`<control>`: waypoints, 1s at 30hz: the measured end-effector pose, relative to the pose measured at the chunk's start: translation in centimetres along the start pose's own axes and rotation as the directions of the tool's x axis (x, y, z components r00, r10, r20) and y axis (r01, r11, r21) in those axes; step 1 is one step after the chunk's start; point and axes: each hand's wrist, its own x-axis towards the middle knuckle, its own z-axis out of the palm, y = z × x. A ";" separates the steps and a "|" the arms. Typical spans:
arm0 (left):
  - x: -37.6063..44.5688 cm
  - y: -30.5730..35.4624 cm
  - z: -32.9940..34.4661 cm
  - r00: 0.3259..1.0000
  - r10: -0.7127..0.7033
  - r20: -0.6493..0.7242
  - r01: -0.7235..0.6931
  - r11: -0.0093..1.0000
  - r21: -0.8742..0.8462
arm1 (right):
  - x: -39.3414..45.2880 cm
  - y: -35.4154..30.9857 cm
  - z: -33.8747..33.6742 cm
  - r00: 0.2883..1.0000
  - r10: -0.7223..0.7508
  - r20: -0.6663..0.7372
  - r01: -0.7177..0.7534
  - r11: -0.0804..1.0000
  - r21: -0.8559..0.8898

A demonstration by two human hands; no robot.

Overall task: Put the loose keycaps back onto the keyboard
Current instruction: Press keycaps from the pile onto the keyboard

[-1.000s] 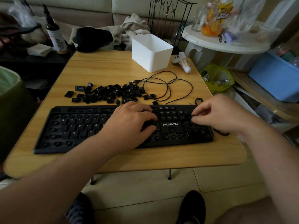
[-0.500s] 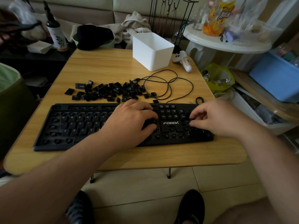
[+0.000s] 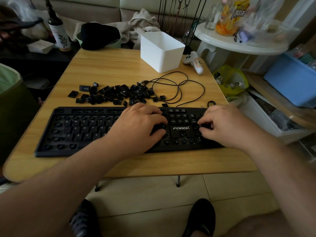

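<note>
**A:** What's the surface and room like?

**B:** It's a low light-wood table with rounded corners (image 3: 111, 65) on thin metal legs, sitting on pale floor tiles. There's a beige sofa along the top of the frame, one round white side table (image 3: 239, 43) in the upper right loaded with jars and a snack bag, and one blue plastic bin (image 3: 290, 82) at the right edge. Pretty cluttered all round.

**A:** How many of everything?

**B:** One black FOREV keyboard (image 3: 77, 130) across the middle of the frame, with lots of bare sockets. One scattered pile of loose black keycaps (image 3: 111, 94) just above it, too many and too jumbled to count. One white rectangular plastic tub (image 3: 160, 52) top centre, one white game controller (image 3: 194, 62) right of it, and one black looped cable (image 3: 177, 88) beside the pile.

**A:** And the hands?

**B:** Two. The left hand (image 3: 138, 125) rests on the keyboard's middle, fingers curled down; I can't tell if it holds anything. The right hand (image 3: 227, 125) is over the number pad with its fingertips (image 3: 202, 124) pinched close on something dark, probably a keycap, too small to confirm.
</note>
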 end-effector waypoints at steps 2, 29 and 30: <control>0.0 0.0 0.0 1.000 0.006 -0.007 -0.006 1.000 0.002 | -0.2 -0.2 0.0 1.000 0.011 -0.028 -0.011 1.000 0.010; -0.1 0.0 0.0 1.000 0.013 -0.021 -0.013 1.000 -0.008 | -0.8 1.8 -0.4 1.000 0.004 0.003 -0.004 0.986 0.165; -0.1 0.0 0.0 1.000 0.014 -0.021 -0.014 1.000 -0.006 | -0.8 1.7 -0.3 1.000 0.002 0.010 -0.003 0.986 0.166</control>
